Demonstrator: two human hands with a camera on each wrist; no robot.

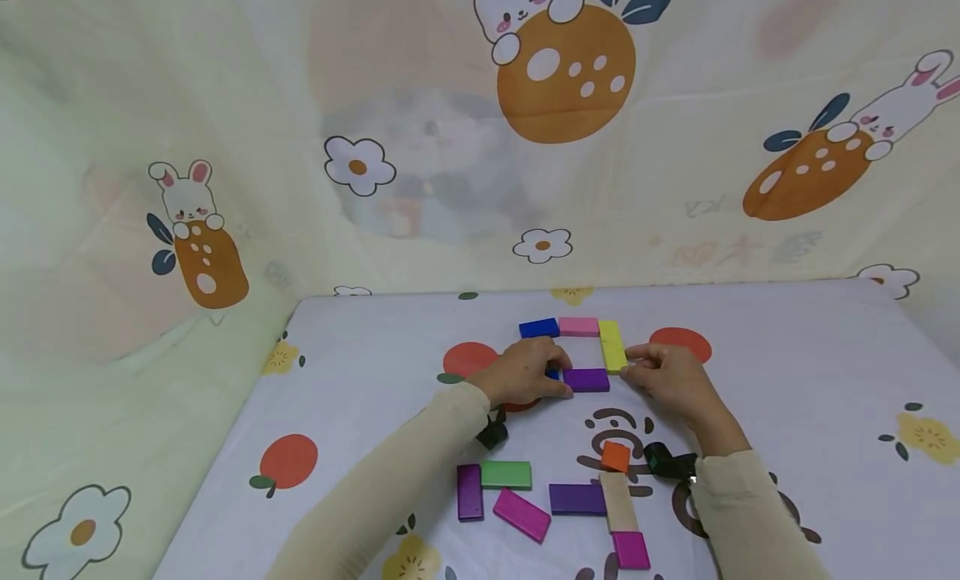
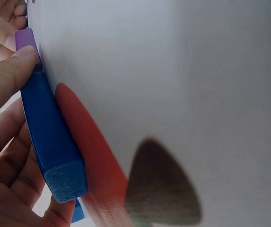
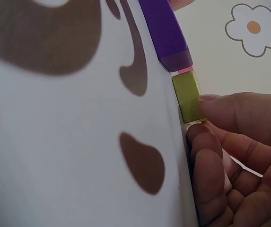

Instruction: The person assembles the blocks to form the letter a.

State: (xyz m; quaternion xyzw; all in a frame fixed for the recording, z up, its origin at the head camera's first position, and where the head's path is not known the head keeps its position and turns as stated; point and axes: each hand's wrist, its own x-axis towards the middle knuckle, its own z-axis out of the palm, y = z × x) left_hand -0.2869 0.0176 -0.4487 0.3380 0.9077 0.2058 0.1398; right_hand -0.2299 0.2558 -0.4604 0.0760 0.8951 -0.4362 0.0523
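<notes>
Several coloured blocks form a rectangular outline on the table. Its far side is a blue block (image 1: pixel 538 328) and a pink block (image 1: pixel 578 327), its right side a yellow block (image 1: pixel 612 347). A purple block (image 1: pixel 586 381) and a second blue block (image 2: pixel 52 125) make the near side, end to end. My left hand (image 1: pixel 525 370) pinches this blue block, thumb on the near face by the purple block and fingers behind. My right hand (image 1: pixel 670 382) touches the yellow block's right side near its lower end; the thumb meets its edge in the right wrist view.
Nearer the front lie a purple block (image 1: pixel 470 493), a green block (image 1: pixel 506 475), a magenta block (image 1: pixel 522 516), a dark purple block (image 1: pixel 577 499), an orange block (image 1: pixel 616 457), a beige block (image 1: pixel 618 502) and another magenta block (image 1: pixel 632 551). A printed curtain (image 1: pixel 420 255) hangs behind.
</notes>
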